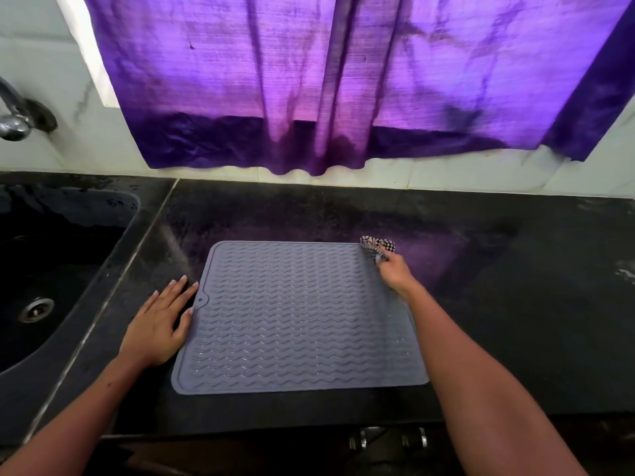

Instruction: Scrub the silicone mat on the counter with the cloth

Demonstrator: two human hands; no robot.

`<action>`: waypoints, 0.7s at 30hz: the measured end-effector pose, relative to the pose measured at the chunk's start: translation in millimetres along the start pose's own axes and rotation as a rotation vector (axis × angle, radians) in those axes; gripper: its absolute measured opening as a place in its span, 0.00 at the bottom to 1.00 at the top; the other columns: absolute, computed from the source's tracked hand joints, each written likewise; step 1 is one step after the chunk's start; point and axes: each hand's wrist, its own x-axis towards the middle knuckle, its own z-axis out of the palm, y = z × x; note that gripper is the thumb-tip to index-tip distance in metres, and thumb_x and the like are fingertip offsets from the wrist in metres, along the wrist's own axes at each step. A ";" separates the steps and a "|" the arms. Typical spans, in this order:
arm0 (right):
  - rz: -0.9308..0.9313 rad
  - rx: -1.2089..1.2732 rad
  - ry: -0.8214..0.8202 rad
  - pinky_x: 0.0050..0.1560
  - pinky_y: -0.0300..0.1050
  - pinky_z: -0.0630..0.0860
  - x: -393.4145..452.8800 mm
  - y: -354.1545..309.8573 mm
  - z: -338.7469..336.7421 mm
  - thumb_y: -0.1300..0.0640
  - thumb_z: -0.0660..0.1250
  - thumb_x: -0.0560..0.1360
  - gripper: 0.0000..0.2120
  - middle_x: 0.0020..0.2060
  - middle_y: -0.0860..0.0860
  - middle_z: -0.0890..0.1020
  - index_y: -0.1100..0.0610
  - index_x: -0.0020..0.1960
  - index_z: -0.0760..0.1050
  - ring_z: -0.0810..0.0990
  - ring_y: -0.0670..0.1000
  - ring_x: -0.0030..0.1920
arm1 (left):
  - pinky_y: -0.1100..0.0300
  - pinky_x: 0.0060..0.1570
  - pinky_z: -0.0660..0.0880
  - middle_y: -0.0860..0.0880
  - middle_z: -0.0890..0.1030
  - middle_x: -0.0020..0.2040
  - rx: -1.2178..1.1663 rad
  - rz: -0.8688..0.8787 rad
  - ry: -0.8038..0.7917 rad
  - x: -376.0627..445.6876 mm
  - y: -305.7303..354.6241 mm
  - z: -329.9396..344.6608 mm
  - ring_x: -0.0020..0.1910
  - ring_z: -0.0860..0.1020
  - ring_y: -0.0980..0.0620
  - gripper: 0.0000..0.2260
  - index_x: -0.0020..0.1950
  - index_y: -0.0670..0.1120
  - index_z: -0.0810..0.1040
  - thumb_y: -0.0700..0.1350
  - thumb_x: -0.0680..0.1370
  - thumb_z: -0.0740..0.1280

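A grey silicone mat [295,317] with a wavy ribbed pattern lies flat on the black counter [515,304]. My left hand [159,324] rests flat on the counter, fingers spread, its thumb and fingertips touching the mat's left edge near a small hanging hole. At the mat's far right corner my right hand [395,273] grips a bunched black-and-white checked cloth [378,244]. The cloth sits on that corner and sticks out beyond my fingers.
A dark sink [51,269] with a metal drain [36,309] is set into the counter on the left, with a tap [17,115] on the wall above it. A purple curtain [343,80] hangs down to the back of the counter. Metal handles [388,439] show below the front edge.
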 end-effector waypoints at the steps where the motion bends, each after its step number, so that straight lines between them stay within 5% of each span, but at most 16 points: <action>1: 0.081 0.218 0.048 0.42 0.44 0.73 0.2 -3.2 -7.6 0.59 0.57 0.80 0.17 0.46 0.52 0.79 0.62 0.67 0.71 0.77 0.52 0.41 | 0.53 0.73 0.51 0.49 0.60 0.75 0.001 -0.001 -0.003 0.4 -0.5 0.4 0.74 0.56 0.54 0.31 0.74 0.49 0.62 0.61 0.75 0.43; 3: 0.147 0.421 0.185 0.48 0.47 0.75 -5.6 -4.0 -17.5 0.59 0.58 0.79 0.15 0.47 0.54 0.82 0.62 0.63 0.74 0.78 0.54 0.47 | 0.53 0.73 0.51 0.49 0.60 0.75 0.000 0.000 -0.006 0.4 -1.1 0.4 0.74 0.56 0.54 0.31 0.74 0.50 0.62 0.61 0.75 0.42; 6: -0.001 0.082 0.319 0.63 0.51 0.69 -34.5 3.8 -14.0 0.64 0.58 0.78 0.19 0.63 0.60 0.76 0.59 0.68 0.69 0.74 0.60 0.63 | 0.52 0.74 0.51 0.49 0.60 0.75 -0.002 -0.002 -0.004 0.3 -1.4 0.7 0.74 0.56 0.53 0.32 0.74 0.50 0.61 0.61 0.75 0.42; 9: -0.170 -0.316 0.238 0.75 0.49 0.56 -58.5 21.8 7.1 0.69 0.56 0.76 0.28 0.74 0.57 0.61 0.60 0.75 0.58 0.59 0.55 0.74 | 0.53 0.74 0.50 0.49 0.60 0.75 -0.005 -0.001 -0.007 0.0 -0.8 0.2 0.74 0.55 0.54 0.32 0.74 0.50 0.61 0.62 0.75 0.42; 14: -0.184 -0.685 0.136 0.77 0.46 0.42 -66.4 39.3 34.4 0.63 0.53 0.77 0.31 0.77 0.58 0.47 0.63 0.76 0.44 0.46 0.53 0.77 | 0.53 0.74 0.49 0.49 0.59 0.75 -0.004 -0.006 -0.014 0.1 0.6 0.4 0.75 0.55 0.54 0.32 0.74 0.50 0.60 0.62 0.75 0.41; 21: -0.188 -0.473 0.044 0.76 0.44 0.46 -65.5 31.2 21.0 0.63 0.54 0.79 0.27 0.77 0.57 0.51 0.62 0.76 0.50 0.50 0.53 0.77 | 0.54 0.73 0.48 0.49 0.60 0.75 -0.006 -0.011 -0.012 -1.4 4.0 -2.0 0.75 0.55 0.53 0.32 0.74 0.49 0.61 0.61 0.74 0.41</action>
